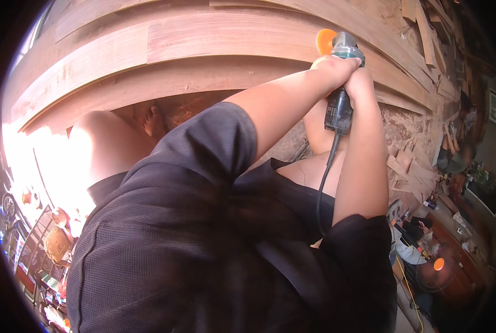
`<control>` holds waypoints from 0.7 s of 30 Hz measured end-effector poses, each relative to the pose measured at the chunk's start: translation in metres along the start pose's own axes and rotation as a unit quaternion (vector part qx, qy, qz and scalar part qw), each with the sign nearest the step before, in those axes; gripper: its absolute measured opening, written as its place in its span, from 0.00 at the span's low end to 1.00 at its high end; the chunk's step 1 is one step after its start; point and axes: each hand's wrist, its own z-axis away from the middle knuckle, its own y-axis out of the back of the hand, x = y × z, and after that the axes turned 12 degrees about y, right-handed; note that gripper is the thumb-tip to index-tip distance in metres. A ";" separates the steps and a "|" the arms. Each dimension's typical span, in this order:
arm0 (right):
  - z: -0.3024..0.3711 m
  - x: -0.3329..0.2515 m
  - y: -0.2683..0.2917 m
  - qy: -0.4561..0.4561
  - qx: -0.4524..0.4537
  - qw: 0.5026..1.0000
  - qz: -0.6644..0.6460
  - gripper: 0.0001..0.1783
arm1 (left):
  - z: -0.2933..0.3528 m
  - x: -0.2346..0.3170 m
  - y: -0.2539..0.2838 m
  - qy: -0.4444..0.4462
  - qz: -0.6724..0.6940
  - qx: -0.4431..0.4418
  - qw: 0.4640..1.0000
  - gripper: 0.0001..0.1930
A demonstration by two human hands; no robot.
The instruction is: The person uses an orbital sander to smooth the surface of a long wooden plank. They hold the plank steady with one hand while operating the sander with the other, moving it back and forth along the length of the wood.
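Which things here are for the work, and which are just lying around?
For the work:
grinder
its orange disc
its cord
long board

Just lying around, it seems:
wood scraps
what looks like a fan

From my distant seat, I could slide a hand in left of the grinder [338, 114], over the long boards [231, 40], though its orange disc [324, 41] juts that way. Below-left, the left forearm [284, 99] bars passage; below, the cord [327, 166] trails. Lower right, wood offcuts [412, 173] clutter the ground.
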 end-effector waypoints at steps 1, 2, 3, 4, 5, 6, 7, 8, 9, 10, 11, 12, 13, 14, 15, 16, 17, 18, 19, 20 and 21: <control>0.006 -0.010 -0.009 0.017 -0.015 1.000 -0.018 0.30 | 0.008 -0.006 0.014 -0.026 -0.009 0.014 1.000 0.35; 0.018 -0.035 -0.020 -0.001 -0.035 0.999 0.015 0.31 | 0.023 -0.011 0.027 -0.022 0.023 0.016 0.999 0.38; 0.026 -0.054 -0.032 0.030 -0.038 0.996 0.073 0.32 | 0.024 -0.022 0.039 -0.031 0.083 0.016 0.996 0.42; 0.026 -0.059 -0.042 0.053 -0.060 0.990 0.120 0.34 | 0.044 -0.024 0.049 -0.036 0.131 0.009 0.991 0.43; 0.030 -0.075 -0.054 0.065 -0.095 0.986 0.117 0.36 | 0.065 -0.026 0.061 -0.026 0.152 0.036 0.987 0.44; 0.029 -0.086 -0.073 0.065 -0.117 0.983 0.122 0.36 | 0.084 -0.029 0.071 -0.014 0.183 0.091 0.979 0.45; 0.047 -0.116 -0.084 0.107 -0.121 0.969 0.186 0.33 | 0.079 -0.042 0.087 -0.064 0.222 0.111 0.967 0.37; 0.050 -0.125 -0.095 0.124 -0.147 0.962 0.196 0.30 | 0.094 -0.043 0.092 -0.064 0.248 0.144 0.956 0.35; 0.061 -0.142 -0.103 0.167 -0.150 0.947 0.229 0.28 | 0.090 -0.057 0.104 -0.118 0.266 0.166 0.942 0.33; 0.071 -0.155 -0.102 0.169 -0.168 0.941 0.242 0.28 | 0.094 -0.060 0.109 -0.114 0.281 0.171 0.937 0.33; 0.076 -0.162 -0.099 0.170 -0.186 0.934 0.254 0.29 | 0.098 -0.063 0.109 -0.109 0.296 0.176 0.932 0.32; 0.073 -0.159 -0.096 0.171 -0.184 0.935 0.252 0.28 | 0.095 -0.067 0.105 -0.146 0.303 0.164 0.927 0.33; 0.065 -0.150 -0.094 0.172 -0.184 0.935 0.250 0.28 | 0.091 -0.064 0.100 -0.141 0.285 0.165 0.934 0.33; 0.056 -0.138 -0.090 0.172 -0.184 0.936 0.247 0.28 | 0.086 -0.058 0.089 -0.135 0.265 0.166 0.940 0.33; 0.043 -0.120 -0.083 0.153 -0.179 0.948 0.215 0.28 | 0.079 -0.053 0.077 -0.128 0.248 0.164 0.946 0.33; 0.031 -0.100 -0.074 0.136 -0.156 0.953 0.219 0.31 | 0.066 -0.050 0.070 -0.112 0.220 0.120 0.962 0.42; 0.030 -0.094 -0.055 0.130 -0.150 0.959 0.200 0.34 | 0.060 -0.040 0.058 -0.076 0.216 0.086 0.970 0.42; 0.014 -0.061 -0.041 0.117 -0.133 0.976 0.124 0.36 | 0.053 -0.031 0.038 -0.070 0.196 0.060 0.976 0.42; 0.010 -0.050 -0.022 0.103 -0.115 0.979 0.133 0.34 | 0.035 -0.025 0.026 -0.049 0.167 0.034 0.984 0.41; 0.006 -0.041 -0.007 0.094 -0.101 0.980 0.141 0.33 | 0.010 -0.026 0.012 -0.070 0.143 0.057 0.986 0.39; 0.003 -0.026 0.008 0.090 -0.075 0.983 0.141 0.33 | -0.002 -0.019 -0.002 -0.079 0.085 0.050 0.992 0.38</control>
